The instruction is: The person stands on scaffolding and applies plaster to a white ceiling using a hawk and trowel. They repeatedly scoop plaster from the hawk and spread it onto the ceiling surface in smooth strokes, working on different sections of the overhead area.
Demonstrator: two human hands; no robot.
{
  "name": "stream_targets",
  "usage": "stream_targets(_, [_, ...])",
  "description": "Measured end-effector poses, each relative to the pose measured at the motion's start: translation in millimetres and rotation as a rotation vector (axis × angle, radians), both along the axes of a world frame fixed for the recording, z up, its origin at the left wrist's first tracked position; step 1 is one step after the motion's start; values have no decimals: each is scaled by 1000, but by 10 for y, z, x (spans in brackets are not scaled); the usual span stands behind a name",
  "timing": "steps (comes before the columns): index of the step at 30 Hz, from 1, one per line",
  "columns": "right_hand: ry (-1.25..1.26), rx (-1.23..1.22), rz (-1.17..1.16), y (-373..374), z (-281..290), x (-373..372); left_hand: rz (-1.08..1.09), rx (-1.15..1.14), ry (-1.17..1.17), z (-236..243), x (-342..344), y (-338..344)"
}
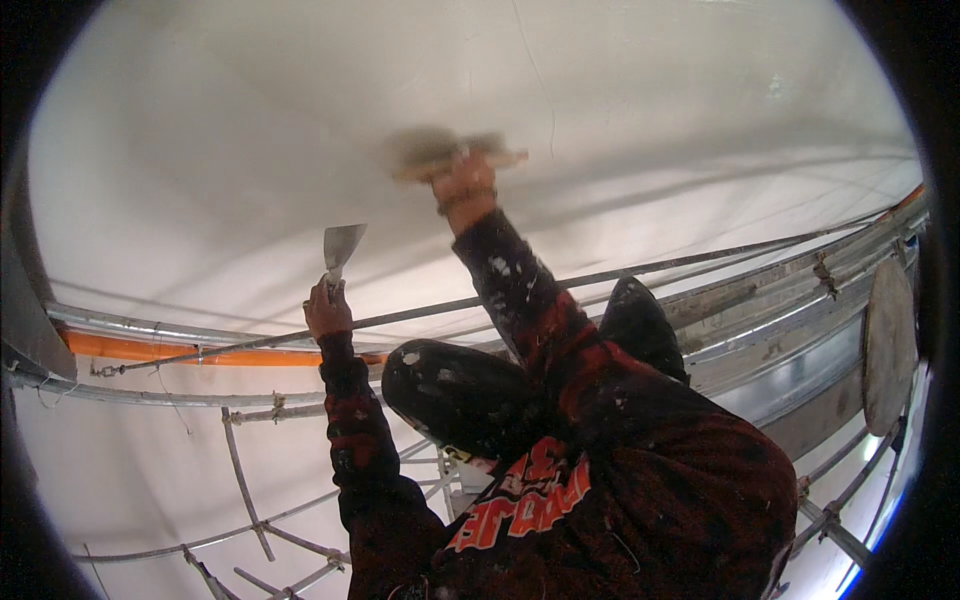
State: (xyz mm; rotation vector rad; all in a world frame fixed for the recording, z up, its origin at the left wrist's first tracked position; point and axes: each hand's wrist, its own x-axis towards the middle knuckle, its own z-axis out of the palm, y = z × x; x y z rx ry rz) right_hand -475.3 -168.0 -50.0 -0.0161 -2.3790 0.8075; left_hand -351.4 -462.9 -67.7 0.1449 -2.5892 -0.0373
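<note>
My left hand is closed around the handle of a putty knife. Its wide, pale metal blade points up, in front of the white plastered surface. Higher up and to the right, my right hand grips a plastering trowel by what looks like its back. The trowel is smeared by motion, so its exact outline is unclear. It lies against the white surface or very close to it. A thin crack-like line runs down that surface to the right of the trowel.
A long metal rod crosses behind my forearms. Scaffold tubes stand at lower left, with planks on the right. An orange strip runs along the left. My bent knee is between my arms. A rounded board stands far right.
</note>
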Motion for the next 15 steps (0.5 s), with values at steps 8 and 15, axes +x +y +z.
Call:
stream_targets(8, [499, -424, -119, 574, 1833, 252, -46, -61, -7, -20, -200, 51])
stream_targets(15, [-150, -646, 270, -43, -449, 727, -33, -113, 10, -93, -100, -177])
